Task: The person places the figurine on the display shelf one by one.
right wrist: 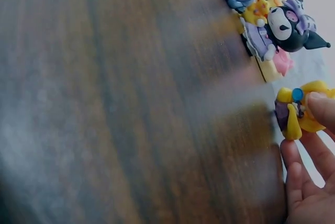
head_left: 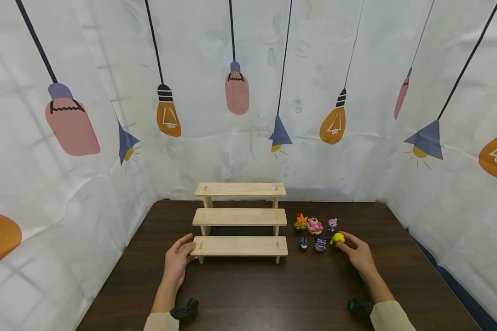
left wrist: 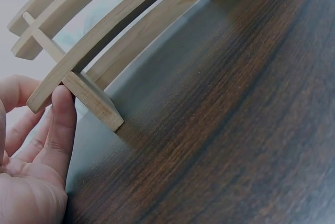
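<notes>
A three-tier wooden display stand [head_left: 240, 246] stands at the middle of the dark table. My left hand [head_left: 178, 259] grips the left end of its lowest step; in the left wrist view one digit presses up under the board [left wrist: 76, 67] beside the leg [left wrist: 94, 101]. To the right of the stand, my right hand [head_left: 359, 255] pinches a small yellow figurine [head_left: 338, 238]. The right wrist view shows this figurine [right wrist: 301, 109] with a blue round detail and a dark purple base, the thumb against its side and the fingers around it.
Several small figurines are grouped between stand and right hand: an orange one [head_left: 301, 221], a pink one [head_left: 314, 226], a pale pink-purple one [head_left: 332, 224], a blue one [head_left: 303, 242] and a purple-and-black one [head_left: 320, 244]. A white printed curtain [head_left: 248, 156] surrounds the table [head_left: 248, 294].
</notes>
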Motion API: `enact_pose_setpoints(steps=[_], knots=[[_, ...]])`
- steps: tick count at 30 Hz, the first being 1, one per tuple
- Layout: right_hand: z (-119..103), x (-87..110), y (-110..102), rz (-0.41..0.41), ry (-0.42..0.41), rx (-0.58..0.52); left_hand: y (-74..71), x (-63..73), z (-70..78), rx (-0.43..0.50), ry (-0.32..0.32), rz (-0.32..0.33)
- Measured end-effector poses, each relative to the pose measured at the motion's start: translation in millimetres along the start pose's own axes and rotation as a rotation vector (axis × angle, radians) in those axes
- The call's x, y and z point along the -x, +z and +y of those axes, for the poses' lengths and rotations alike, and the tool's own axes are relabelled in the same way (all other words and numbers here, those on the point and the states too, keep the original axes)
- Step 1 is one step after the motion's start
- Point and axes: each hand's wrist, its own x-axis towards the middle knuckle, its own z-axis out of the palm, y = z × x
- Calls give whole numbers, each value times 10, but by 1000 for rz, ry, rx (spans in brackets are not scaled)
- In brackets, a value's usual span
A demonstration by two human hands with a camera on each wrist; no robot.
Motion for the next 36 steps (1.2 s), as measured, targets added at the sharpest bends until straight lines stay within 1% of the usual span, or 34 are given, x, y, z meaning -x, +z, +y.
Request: enact_pose_setpoints(steps=[6,13,19,25,30,36], knots=[[-46,-2,-32,31,-24,-9,10,18,2,11,6,9],[-159,3,-98,46,-64,-9,6,28,4,16,7,8],[-302,7,-148,69,-130,7,7,30,10,23,8,8],[-449,30,-145,98,-211,7,3,27,12,24,8,6],[-593,65,-131,87,-253,-17,5,31,10,21,13,9],[-756,112,-113,61,-271,-25,12,36,4,24,18,12]])
